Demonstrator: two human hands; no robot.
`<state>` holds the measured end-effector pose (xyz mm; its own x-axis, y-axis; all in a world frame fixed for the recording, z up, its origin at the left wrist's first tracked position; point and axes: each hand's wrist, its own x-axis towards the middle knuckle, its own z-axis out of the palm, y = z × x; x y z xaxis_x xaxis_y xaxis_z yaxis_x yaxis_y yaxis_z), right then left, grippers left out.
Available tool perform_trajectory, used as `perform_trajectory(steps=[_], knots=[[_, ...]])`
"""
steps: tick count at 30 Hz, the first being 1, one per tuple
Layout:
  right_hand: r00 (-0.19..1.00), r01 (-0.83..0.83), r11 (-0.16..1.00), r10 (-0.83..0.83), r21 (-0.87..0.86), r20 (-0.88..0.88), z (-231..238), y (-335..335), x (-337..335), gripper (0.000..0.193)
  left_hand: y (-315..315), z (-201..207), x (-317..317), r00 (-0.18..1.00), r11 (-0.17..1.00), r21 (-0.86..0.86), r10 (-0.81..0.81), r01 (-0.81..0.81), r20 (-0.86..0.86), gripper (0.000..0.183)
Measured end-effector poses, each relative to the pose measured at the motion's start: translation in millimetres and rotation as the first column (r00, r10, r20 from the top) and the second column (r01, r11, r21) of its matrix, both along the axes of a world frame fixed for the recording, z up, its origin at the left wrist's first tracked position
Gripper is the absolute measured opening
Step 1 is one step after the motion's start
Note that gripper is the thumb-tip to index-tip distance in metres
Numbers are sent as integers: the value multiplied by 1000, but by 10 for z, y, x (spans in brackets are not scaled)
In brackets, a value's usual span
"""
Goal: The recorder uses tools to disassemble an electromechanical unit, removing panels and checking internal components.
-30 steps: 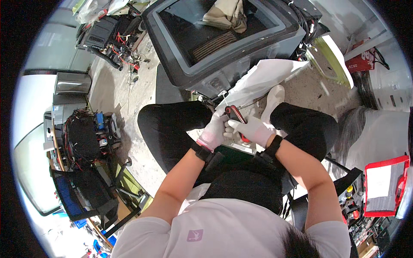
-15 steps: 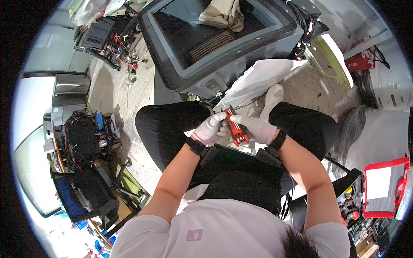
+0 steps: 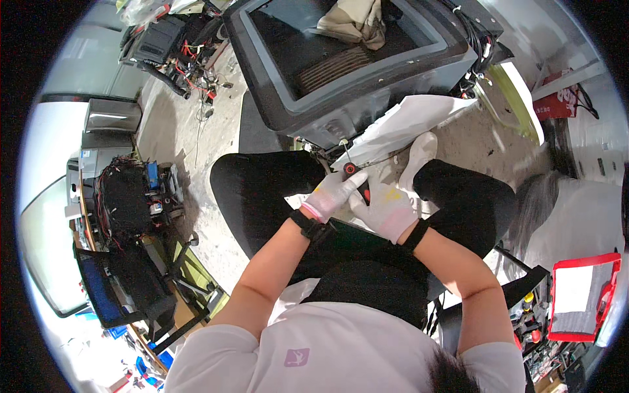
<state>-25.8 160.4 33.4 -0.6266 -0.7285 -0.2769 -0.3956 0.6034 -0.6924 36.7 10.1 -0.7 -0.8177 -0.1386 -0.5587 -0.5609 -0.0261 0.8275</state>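
Both my hands wear white gloves and meet between my knees, closed around a red folding hex key set [image 3: 350, 169]. My left hand [image 3: 329, 195] has its fingers around the upper part, by the round red-and-black end. My right hand [image 3: 385, 208] lies back up lower down, with a red piece of the tool showing between its fingers and the left ones. Most of the tool's body is hidden by the gloves. From the round end a thin metal key points away toward the lower edge of a large dark plastic housing [image 3: 327, 128].
A beige cloth [image 3: 357, 23] lies on the housing. A white sheet [image 3: 406, 128] leans against its near side. Cable bundles [image 3: 481, 49] hang at its right. Wired parts [image 3: 180, 56] are on the floor left, a chair [image 3: 131, 281] at lower left, a red-framed pouch [image 3: 583, 298] at right.
My hands have turned the hex key set, so its round end now faces up and its body is mostly covered. The right hand has rolled back up. The whole view has shifted slightly.
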Motion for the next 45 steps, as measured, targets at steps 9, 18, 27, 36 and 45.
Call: perform_trajectory(steps=[9, 18, 27, 36, 45], knots=[[329, 104, 994, -77, 45, 941, -125, 14, -211, 57, -237, -227, 4, 992, 972, 215, -111, 97, 55, 49], [841, -2, 1000, 9, -13, 541, -228, 45, -152, 47, -112, -618, 54, 981, 825, 533, 139, -191, 135, 44], [982, 36, 997, -24, 62, -186, -72, 39, 38, 44, 30, 112, -87, 983, 999, -33, -21, 27, 181, 46], [299, 200, 978, -4, -58, 954, -360, 76, -278, 49, -81, -85, 3, 991, 928, 360, 57, -97, 122, 40], [973, 113, 987, -133, 111, 189, -317, 19, -204, 48, -31, -155, -27, 998, 996, 87, 14, -19, 64, 43]])
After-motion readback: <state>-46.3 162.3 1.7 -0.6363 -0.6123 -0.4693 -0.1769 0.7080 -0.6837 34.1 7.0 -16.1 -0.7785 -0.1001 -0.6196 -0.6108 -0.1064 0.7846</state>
